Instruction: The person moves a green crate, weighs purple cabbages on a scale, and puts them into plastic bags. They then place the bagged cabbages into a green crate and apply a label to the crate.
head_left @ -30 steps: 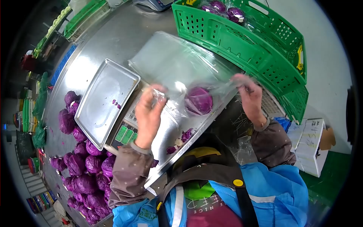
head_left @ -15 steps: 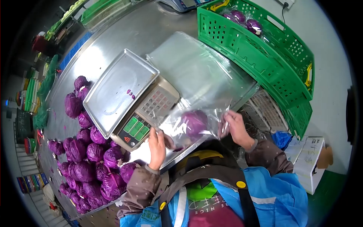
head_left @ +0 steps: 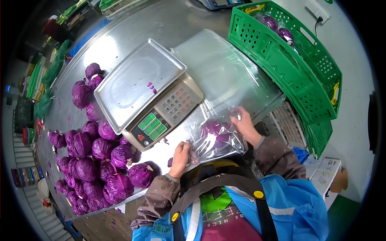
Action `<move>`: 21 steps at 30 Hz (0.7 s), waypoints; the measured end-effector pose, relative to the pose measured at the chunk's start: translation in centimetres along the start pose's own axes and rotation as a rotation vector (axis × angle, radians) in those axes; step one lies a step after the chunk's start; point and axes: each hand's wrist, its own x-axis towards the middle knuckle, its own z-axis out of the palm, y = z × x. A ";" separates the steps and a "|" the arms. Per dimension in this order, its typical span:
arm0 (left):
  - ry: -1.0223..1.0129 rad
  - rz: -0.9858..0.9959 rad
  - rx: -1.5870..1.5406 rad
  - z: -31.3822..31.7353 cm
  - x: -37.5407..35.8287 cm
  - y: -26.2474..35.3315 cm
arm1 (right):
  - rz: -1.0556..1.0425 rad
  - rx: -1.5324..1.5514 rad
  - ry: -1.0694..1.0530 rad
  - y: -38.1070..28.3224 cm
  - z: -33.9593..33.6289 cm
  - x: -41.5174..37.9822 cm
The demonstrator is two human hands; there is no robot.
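A red cabbage (head_left: 216,131) lies inside a clear plastic bag (head_left: 225,149) at the table's front edge. My left hand (head_left: 181,156) grips the bag's left side, fingers closed on the film. On the opposite side, my right hand (head_left: 243,123) pinches the bag near its upper right edge. Just beyond my hands stands a weighing scale (head_left: 169,108) with a metal pan (head_left: 138,80) and green displays; small purple leaf scraps lie on the pan. Many loose red cabbages (head_left: 86,168) are heaped to the left of the scale.
A stack of flat clear bags (head_left: 217,64) lies behind the scale. Green crates (head_left: 281,60) stand at the right, the upper one holding bagged cabbages (head_left: 277,28). Below them is a pale basket (head_left: 288,124). The metal table (head_left: 161,24) has a raised rim.
Both hands and the bagged cabbage now appear lower against the scale and closer to the front edge. The bag is gathered more closely around the cabbage. The camera view has shifted.
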 end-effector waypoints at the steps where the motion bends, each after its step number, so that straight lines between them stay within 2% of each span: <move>1: 0.003 0.004 -0.006 -0.8 1.2 -0.9 | 0.082 0.028 -0.036 -0.6 0.2 -0.7; 3: 0.156 0.304 0.626 -3.1 4.4 -3.9 | 0.241 0.102 -0.112 -2.5 0.0 -1.2; 4: 0.368 0.579 0.833 -1.5 1.8 -1.0 | 0.245 0.104 -0.110 -2.2 0.1 -1.2; 5: 0.499 0.598 0.915 0.5 -0.3 2.0 | 0.162 0.010 -0.105 -1.8 0.3 -1.1; 6: 0.490 0.821 1.010 1.1 -0.4 3.0 | 0.076 -0.084 -0.102 -1.6 0.3 -0.8; 7: 0.478 1.047 1.098 1.8 -0.5 4.0 | 0.075 -0.085 -0.101 -1.5 0.4 -0.6; 9: -0.062 1.119 1.070 4.3 -0.4 6.0 | 0.090 -0.160 -0.149 -1.5 0.6 -0.4; 10: -0.175 1.065 1.005 4.8 1.4 4.8 | 0.094 -0.161 -0.151 -2.1 0.7 -0.8; 12: -0.182 1.047 0.915 4.7 4.9 4.1 | -0.276 -0.340 0.015 -3.8 0.6 -1.2; 13: -0.193 1.023 0.827 5.1 5.6 4.9 | -0.271 -0.340 0.024 -2.9 0.7 -0.7; 14: -0.234 0.878 0.745 5.0 6.0 5.8 | -0.191 0.087 -0.221 -1.4 1.2 0.1; 15: -0.221 0.547 0.619 4.6 7.0 6.0 | -0.113 0.516 -0.457 -0.6 1.2 1.0; 16: -0.291 0.373 0.392 3.8 7.9 5.8 | -0.123 0.516 -0.452 -1.9 0.5 1.5; 19: -0.411 -0.057 -0.148 1.9 7.3 5.1 | 0.356 0.482 -0.682 -6.3 -2.7 1.9; 20: -0.355 -0.057 -0.207 4.2 1.4 8.4 | 0.332 0.475 -0.723 -6.6 -3.3 2.0; 21: -0.427 -0.094 -0.321 3.7 1.1 8.3 | 0.334 0.478 -0.725 -7.5 -3.9 1.8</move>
